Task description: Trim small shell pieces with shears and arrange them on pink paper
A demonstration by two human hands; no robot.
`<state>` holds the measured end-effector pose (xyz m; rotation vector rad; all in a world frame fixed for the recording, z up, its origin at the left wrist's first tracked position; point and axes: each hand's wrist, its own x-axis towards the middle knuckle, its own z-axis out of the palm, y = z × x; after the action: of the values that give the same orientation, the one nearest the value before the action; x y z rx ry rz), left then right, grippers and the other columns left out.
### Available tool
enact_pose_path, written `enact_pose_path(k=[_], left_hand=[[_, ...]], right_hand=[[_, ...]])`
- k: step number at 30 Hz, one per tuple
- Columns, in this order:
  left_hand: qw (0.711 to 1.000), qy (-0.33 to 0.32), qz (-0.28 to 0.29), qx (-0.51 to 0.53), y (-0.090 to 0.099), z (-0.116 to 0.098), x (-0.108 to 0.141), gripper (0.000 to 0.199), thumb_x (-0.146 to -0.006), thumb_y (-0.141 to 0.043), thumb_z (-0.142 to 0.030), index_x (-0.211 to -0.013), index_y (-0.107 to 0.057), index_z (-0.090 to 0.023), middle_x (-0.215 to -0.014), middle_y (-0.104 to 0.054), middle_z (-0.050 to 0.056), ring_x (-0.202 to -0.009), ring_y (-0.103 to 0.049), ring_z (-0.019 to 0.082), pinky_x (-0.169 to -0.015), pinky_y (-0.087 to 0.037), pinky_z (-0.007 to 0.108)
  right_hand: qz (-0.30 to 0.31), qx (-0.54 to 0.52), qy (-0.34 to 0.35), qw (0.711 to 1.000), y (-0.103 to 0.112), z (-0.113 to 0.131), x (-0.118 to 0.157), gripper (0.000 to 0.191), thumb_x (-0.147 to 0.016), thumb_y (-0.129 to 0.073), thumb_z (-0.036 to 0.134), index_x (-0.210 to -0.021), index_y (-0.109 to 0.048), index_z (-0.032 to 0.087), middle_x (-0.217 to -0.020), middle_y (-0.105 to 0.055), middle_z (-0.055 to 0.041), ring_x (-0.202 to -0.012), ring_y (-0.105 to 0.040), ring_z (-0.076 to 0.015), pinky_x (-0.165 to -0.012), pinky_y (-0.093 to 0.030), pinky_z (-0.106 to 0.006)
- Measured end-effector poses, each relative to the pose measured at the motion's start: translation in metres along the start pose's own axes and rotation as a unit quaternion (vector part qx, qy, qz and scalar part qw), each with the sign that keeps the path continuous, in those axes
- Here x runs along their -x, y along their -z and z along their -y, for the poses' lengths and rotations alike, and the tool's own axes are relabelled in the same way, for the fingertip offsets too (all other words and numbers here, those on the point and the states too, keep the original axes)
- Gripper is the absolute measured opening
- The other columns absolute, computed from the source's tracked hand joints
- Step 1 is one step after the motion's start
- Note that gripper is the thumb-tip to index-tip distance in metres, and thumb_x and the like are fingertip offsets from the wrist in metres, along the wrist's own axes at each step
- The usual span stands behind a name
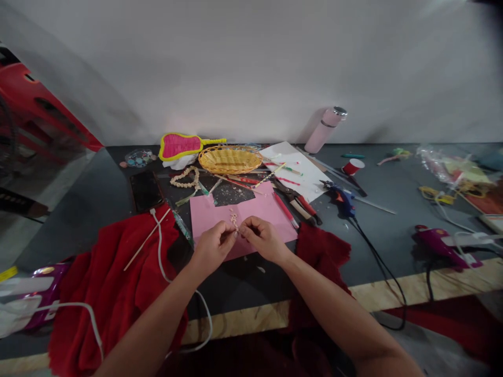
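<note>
Red cloth [118,272] lies in folds over the near left part of the dark table [377,241], with a white cable [160,248] and a thin pale stick [145,242] across it; a second red cloth [322,254] lies beside the right forearm. The left hand [214,245] and the right hand [264,238] meet near the middle, fingertips almost touching. On each, thumb and forefinger are closed together in a pinch; whether anything fine is gripped between them is too small to tell. Small pale pieces [234,217] sit in a narrow cluster right at the fingertips and just beyond them, over a sheet of pink paper [206,214]. A red pen [285,210] rests along the right side of this sheet, with red-and-black pliers [301,201] next to it and a blue glue gun [346,201] further right, its black cord running back toward the near edge. To the left lies a dark phone [146,191]. Beyond the pink paper are a heart-shaped beaded loop [183,185], a yellow wicker basket [230,159] and a white sheet [312,175]; a red spool [352,167] stands to the right. Farthest back, a pink-and-yellow paddle shape [181,146] and a pink bottle [324,131] are near the pale wall [251,68].
</note>
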<state>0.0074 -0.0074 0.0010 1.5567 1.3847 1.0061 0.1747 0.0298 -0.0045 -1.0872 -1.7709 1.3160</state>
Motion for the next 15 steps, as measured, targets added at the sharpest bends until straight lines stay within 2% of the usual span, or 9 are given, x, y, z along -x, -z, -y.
enact_pose_path(k=[6,15], left_hand=[[1.0,0.013,-0.008,-0.001,-0.0005,-0.0008,0.0003,0.01,-0.081,-0.055,-0.029,-0.083,-0.061,-0.02,-0.077,-0.066,0.0,-0.068,-0.059,0.014,-0.061,-0.043,0.022],[1.0,0.003,-0.004,-0.027,-0.0024,0.0006,0.0001,0.011,-0.083,-0.053,-0.029,-0.083,-0.058,-0.019,-0.074,-0.063,-0.001,-0.066,-0.057,0.012,-0.061,-0.043,0.021]], right_hand=[[-0.003,-0.031,0.003,1.0,-0.0032,0.0002,0.0013,0.022,-0.087,-0.052,0.04,-0.081,-0.055,0.019,-0.065,-0.052,0.003,-0.057,-0.046,-0.0096,-0.053,-0.037,-0.021],[-0.004,-0.003,0.012,1.0,-0.0047,-0.0022,0.0005,0.021,-0.088,-0.051,0.038,-0.082,-0.055,0.018,-0.068,-0.054,0.0024,-0.059,-0.047,-0.0099,-0.055,-0.038,-0.022]])
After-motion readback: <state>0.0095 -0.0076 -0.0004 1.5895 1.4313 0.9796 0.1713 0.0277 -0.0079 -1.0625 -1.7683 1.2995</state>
